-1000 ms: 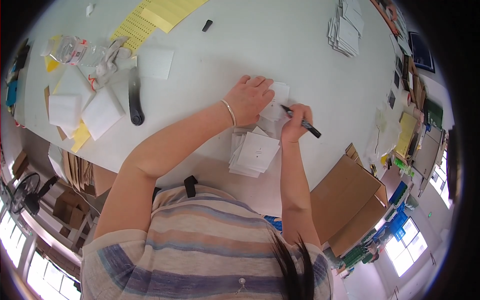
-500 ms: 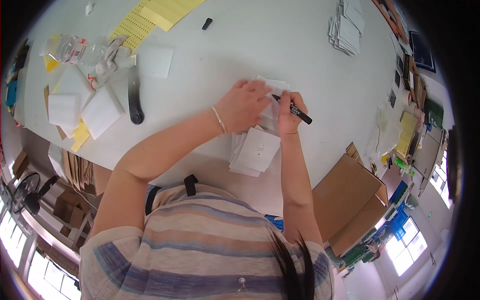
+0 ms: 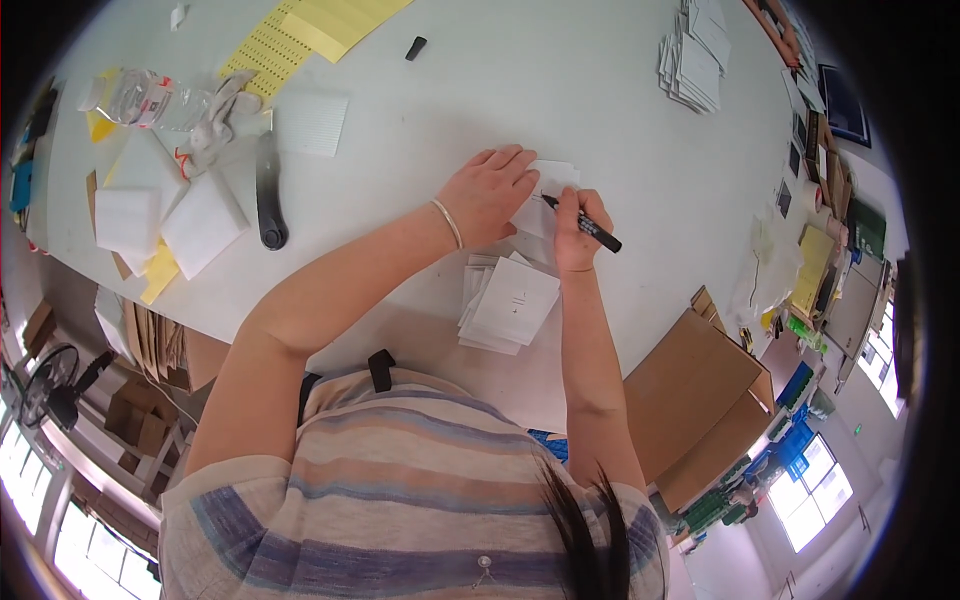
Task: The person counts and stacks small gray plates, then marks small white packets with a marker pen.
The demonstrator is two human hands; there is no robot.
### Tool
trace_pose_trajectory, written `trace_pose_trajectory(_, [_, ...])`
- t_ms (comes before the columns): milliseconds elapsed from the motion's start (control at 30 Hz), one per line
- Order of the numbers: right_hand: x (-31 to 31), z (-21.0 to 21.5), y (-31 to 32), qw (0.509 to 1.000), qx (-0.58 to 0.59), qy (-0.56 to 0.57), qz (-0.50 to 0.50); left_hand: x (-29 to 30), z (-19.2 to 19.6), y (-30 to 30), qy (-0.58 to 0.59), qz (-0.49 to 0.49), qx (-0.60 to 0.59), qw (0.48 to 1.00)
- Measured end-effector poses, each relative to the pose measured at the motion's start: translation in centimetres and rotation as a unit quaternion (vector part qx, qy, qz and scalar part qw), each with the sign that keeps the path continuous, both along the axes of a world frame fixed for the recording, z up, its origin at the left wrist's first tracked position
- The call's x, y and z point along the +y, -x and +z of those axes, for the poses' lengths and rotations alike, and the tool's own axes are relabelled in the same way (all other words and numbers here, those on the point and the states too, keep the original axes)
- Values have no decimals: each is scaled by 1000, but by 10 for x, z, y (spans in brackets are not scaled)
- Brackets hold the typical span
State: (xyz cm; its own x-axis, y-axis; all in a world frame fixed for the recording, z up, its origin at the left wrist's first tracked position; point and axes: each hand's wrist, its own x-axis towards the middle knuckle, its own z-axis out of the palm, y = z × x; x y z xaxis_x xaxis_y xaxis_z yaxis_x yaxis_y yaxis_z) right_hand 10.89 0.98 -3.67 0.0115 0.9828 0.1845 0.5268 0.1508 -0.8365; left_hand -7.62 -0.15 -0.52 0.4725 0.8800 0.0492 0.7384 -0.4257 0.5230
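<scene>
A white card [image 3: 553,176] lies on the table in front of me, perhaps with others beneath it. My left hand [image 3: 490,192] rests on its left part, fingers stretched out and flat. Gripped in my right hand [image 3: 578,228] is a black marker pen [image 3: 590,229], uncapped, its tip at the card's surface by a small dark mark. Closer to my body, between my forearms, sits a loose pile of white cards [image 3: 515,305]; the top one bears a small printed mark. Farther off lies a small black pen cap [image 3: 415,48].
On the left are a black-handled tool [image 3: 270,195], white foam pieces [image 3: 205,222], a clear plastic bottle [image 3: 150,100], a grey glove [image 3: 226,115] and yellow sheets [image 3: 330,22]. Another card pile [image 3: 690,62] sits far right. An open cardboard box [image 3: 700,395] stands beside the table's right edge.
My left hand has shifted slightly left and up and now lies still, uncovering more of the card. The marker tip has moved slightly down and left on it.
</scene>
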Motion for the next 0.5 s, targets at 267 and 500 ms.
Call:
trace_pose_trajectory(267, [-9,-2,-8,1000,-16,25,-7,-1,0,-9,-5,45,-44,998])
trace_pose_trajectory(500, [-8,5,-2,999,-48,-14,18,-1,-1,-9,1,48,-38,998])
